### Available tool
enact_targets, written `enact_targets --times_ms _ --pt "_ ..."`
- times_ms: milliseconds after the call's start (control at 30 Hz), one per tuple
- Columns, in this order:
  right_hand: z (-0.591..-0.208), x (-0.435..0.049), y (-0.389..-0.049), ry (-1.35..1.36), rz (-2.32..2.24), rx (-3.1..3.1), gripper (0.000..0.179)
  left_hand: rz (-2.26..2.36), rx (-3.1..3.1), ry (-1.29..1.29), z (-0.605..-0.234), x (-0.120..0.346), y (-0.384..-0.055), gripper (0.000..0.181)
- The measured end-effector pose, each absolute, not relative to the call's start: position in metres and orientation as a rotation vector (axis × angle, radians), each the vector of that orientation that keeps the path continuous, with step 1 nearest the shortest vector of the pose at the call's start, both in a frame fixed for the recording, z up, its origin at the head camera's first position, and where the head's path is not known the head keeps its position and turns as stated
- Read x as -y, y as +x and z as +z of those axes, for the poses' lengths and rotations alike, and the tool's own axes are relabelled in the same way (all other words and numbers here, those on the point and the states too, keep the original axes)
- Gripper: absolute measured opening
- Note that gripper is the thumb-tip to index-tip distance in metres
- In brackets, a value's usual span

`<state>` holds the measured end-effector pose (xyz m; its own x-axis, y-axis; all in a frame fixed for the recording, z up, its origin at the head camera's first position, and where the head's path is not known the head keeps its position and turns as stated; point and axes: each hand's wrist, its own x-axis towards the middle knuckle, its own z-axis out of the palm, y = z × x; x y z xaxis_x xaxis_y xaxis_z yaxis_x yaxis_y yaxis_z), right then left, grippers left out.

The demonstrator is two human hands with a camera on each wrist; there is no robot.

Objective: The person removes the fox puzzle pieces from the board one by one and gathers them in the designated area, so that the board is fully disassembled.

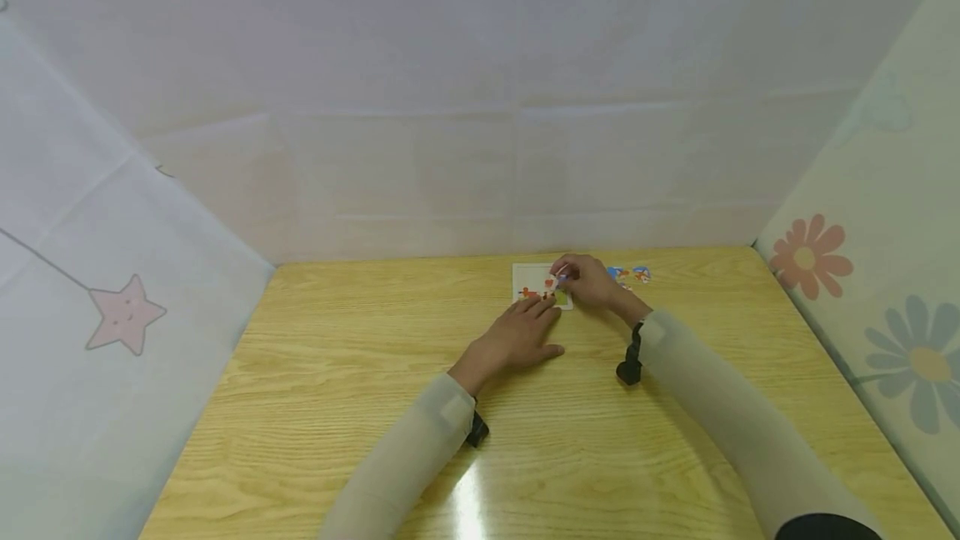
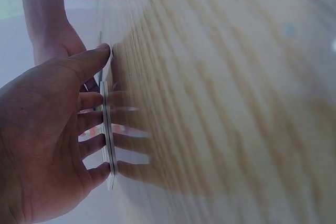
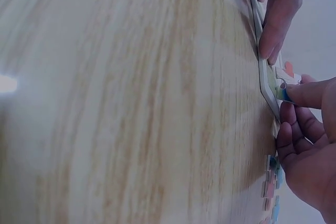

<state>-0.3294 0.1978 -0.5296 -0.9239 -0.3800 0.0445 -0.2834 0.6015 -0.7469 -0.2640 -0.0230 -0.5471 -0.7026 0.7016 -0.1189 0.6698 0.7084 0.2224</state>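
A small puzzle board (image 1: 519, 277) with a pale frame and coloured pictures lies near the table's far edge. My left hand (image 1: 521, 336) rests flat, its straight fingertips on the board's near edge. In the left wrist view the same fingers (image 2: 92, 119) press on the thin board (image 2: 109, 129) from above. My right hand (image 1: 588, 280) pinches a puzzle piece (image 3: 286, 93) between thumb and fingers at the right side of the board. The right wrist view shows this piece tilted over the board's frame (image 3: 265, 82), with a bluish part by the thumb.
Several loose puzzle pieces (image 1: 641, 274) lie on the wooden table (image 1: 337, 373) just right of my right hand. A white cloth wall (image 1: 420, 182) stands right behind the table's far edge, and printed cloth walls (image 1: 885, 232) flank it.
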Motion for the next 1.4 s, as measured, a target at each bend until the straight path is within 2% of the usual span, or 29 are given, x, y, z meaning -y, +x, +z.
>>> enact_targets --times_ms 100,233,433,967,1233,1400 --pt "-0.529 -0.199 -0.329 -0.529 -1.268 -2.690 0.023 0.116 -2.739 1.101 -0.525 0.021 -0.252 0.076" --pt "-0.529 -0.201 -0.329 -0.498 -1.303 -2.679 0.023 0.098 -2.720 1.078 -0.517 0.020 -0.249 0.075" --pt "-0.527 -0.205 -0.326 -0.467 -1.352 -2.663 0.023 0.270 -2.694 1.089 -0.558 0.023 -0.270 0.083" --pt "-0.520 -0.224 -0.322 -0.520 -1.331 -2.698 0.025 0.271 -2.709 1.089 -0.561 0.023 -0.269 0.081" --pt "-0.516 -0.238 -0.320 -0.470 -1.326 -2.685 0.026 0.091 -2.724 1.077 -0.517 0.023 -0.246 0.076" --pt "-0.514 -0.246 -0.317 -0.446 -1.312 -2.681 0.026 0.091 -2.721 1.080 -0.516 0.023 -0.244 0.076"
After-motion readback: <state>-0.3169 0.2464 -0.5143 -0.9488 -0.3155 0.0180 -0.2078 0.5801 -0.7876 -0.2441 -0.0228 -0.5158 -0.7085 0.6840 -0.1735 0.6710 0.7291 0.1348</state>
